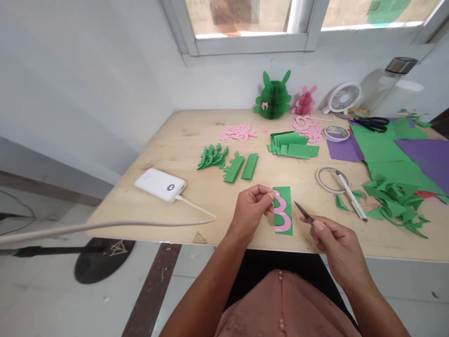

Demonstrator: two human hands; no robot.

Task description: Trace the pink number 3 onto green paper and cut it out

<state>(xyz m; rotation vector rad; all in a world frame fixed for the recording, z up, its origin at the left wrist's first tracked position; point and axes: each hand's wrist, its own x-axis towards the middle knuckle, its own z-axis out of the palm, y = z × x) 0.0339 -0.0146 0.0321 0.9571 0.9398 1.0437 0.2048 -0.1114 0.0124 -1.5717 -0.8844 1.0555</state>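
Green card (289,209) between left hand (253,207), pinching edge, and right hand (338,245), apart.

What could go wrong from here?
1. Slip: left hand pinches only the upper left edge of the pink wavy piece on the green strip; they might shift apart. Can't tell if they're fastened.
2. Nick: the dark pointed tool in the right hand points toward the strip and left hand; a stray move might catch either.
3. Snag: white cable loops near the left forearm; could get pulled.
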